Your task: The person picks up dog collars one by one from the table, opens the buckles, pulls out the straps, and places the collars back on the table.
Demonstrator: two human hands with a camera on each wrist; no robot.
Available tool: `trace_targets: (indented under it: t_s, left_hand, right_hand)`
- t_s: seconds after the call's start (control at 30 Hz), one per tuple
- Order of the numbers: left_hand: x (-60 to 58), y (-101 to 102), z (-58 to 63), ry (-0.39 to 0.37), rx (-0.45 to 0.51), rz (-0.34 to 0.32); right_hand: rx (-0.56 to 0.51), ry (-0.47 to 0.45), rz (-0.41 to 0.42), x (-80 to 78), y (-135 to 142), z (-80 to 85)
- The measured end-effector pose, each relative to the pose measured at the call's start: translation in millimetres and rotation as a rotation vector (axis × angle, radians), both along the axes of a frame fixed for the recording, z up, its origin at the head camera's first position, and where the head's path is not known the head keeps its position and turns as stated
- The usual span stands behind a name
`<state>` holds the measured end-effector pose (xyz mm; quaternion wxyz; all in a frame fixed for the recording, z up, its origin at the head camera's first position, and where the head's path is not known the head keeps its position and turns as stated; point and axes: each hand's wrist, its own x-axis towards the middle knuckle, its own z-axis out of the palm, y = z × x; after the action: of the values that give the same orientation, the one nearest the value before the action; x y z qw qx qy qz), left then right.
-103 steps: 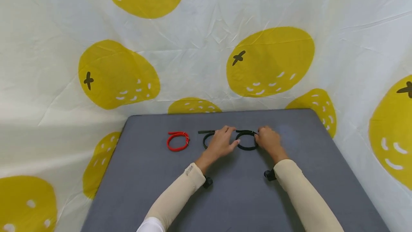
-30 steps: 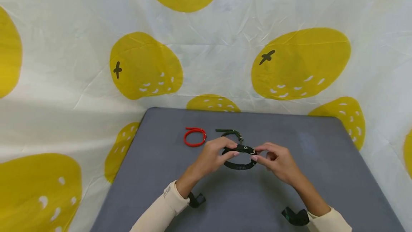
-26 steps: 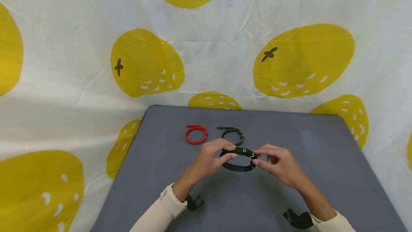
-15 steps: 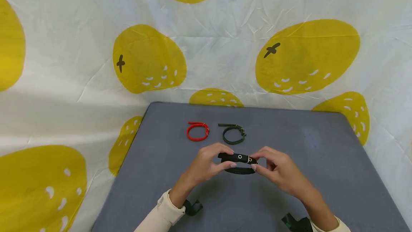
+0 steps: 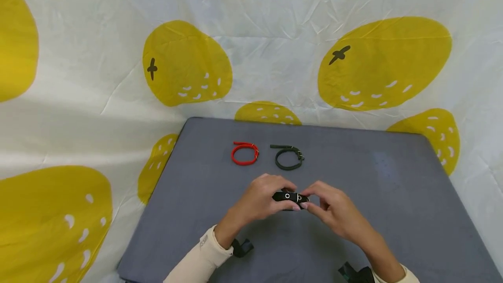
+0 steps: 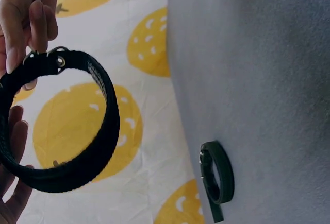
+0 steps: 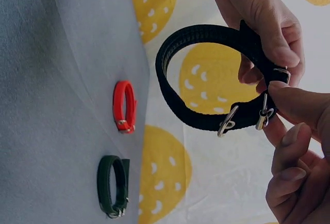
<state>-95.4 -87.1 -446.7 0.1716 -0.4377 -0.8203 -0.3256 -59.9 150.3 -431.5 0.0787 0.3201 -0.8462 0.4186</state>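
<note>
A black dog collar [image 5: 280,196], fastened into a ring, is held up above the table between both hands. My left hand [image 5: 257,196] pinches the strap on its tail side, thumb below and fingers above. With thumb and fingertips my right hand [image 5: 334,208] pinches it beside the buckle. In the right wrist view the silver buckle [image 7: 265,112] and a metal D-ring [image 7: 228,122] show on the band. The left wrist view shows the ring of the collar [image 6: 105,131] standing open and round, with an eyelet [image 6: 61,61] near the right hand's fingers.
On the grey table [image 5: 220,230] behind the hands lie a red collar [image 5: 244,163] at the left and a dark green collar [image 5: 288,168] to its right, each buckled in a loop. A white curtain with yellow fruit prints [image 5: 275,64] hangs beyond the far table edge.
The black collar has come up off the table into both hands. Over the last second it has tilted, its eyelets now facing the head camera, and the hands have drawn closer together.
</note>
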Motion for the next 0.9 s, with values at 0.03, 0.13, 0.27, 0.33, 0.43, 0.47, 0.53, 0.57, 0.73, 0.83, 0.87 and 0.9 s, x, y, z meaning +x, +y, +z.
trace_targets:
  t_s: [0.03,0.13,0.27,0.33,0.43,0.47,0.53,0.57,0.73,0.83,0.87,0.9]
  left_hand:
    - [-0.3,1.1,-0.9,0.017,-0.001,0.000]
    - [-0.6,3.6,-2.4,0.054,0.010,0.000]
    - [-0.9,5.8,-3.2,0.075,0.029,0.004]
    - [-1.2,6.7,-2.8,0.089,0.031,0.002]
    - [-1.2,7.3,-2.5,0.110,0.027,-0.008]
    - [-1.0,7.2,-3.0,0.114,0.026,-0.014]
    - [-0.4,6.8,-3.9,0.107,0.028,-0.024]
    - [-0.1,6.6,-4.3,0.097,0.029,-0.027]
    - [0.7,6.6,-4.5,0.059,0.020,-0.012]
    - [1.7,6.3,-3.4,0.046,0.002,-0.004]
    - [2.0,5.8,-3.7,0.040,-0.002,-0.004]
    - [2.4,5.1,-4.2,0.032,-0.004,-0.004]
  right_hand:
    - [0.000,0.001,-0.002,-0.2,-0.2,-0.2]
    - [-0.002,0.004,-0.010,-1.5,-0.2,-0.1]
    - [0.007,0.009,-0.028,-3.4,0.3,1.2]
    - [0.009,0.018,-0.035,-4.0,0.5,1.9]
    - [0.012,0.037,-0.039,-3.7,0.1,2.1]
    - [0.012,0.038,-0.040,-3.4,-0.3,1.7]
    - [0.012,0.034,-0.040,-2.5,-1.4,1.1]
    - [0.009,0.028,-0.040,-2.2,-1.9,0.6]
    - [-0.012,-0.031,-0.056,-1.8,-2.6,-0.9]
    - [-0.019,-0.064,-0.060,-1.1,-1.9,-1.9]
    - [-0.020,-0.075,-0.060,-0.5,-1.9,-2.3]
    - [-0.022,-0.087,-0.060,0.0,-1.9,-2.9]
